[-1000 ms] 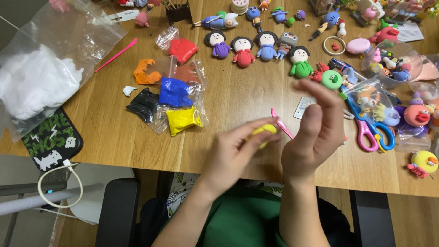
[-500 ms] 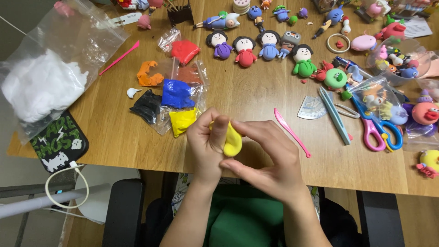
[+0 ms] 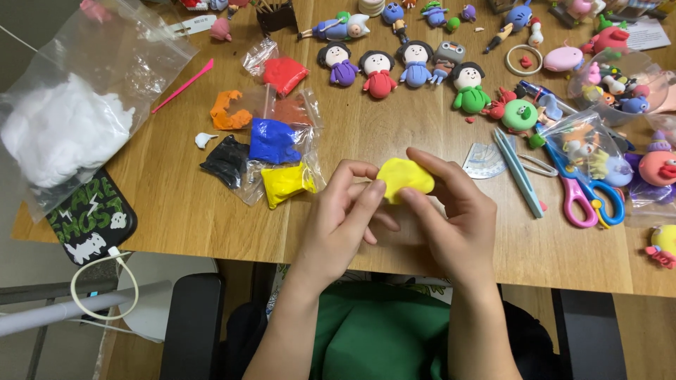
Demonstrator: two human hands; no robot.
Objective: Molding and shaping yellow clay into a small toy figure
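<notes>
We hold a yellow lump (image 3: 404, 177) of clay between both hands above the near edge of the counter (image 3: 176, 211). Our left hand (image 3: 343, 222) pinches its left side, thumb and forefinger closed on the clay. Our right hand (image 3: 454, 214) closes on its right side, fingers curled over the top, so each grip is narrow and holding the lump. Just beyond our left hand lie clay bags: yellow (image 3: 285, 183), blue (image 3: 273, 141), black (image 3: 227, 160). Scissors (image 3: 588, 193) lie toward the right edge, and a row of dolls (image 3: 405, 67) sits near the far edge. A bag of white stuffing (image 3: 60, 134) rests at the left edge.
</notes>
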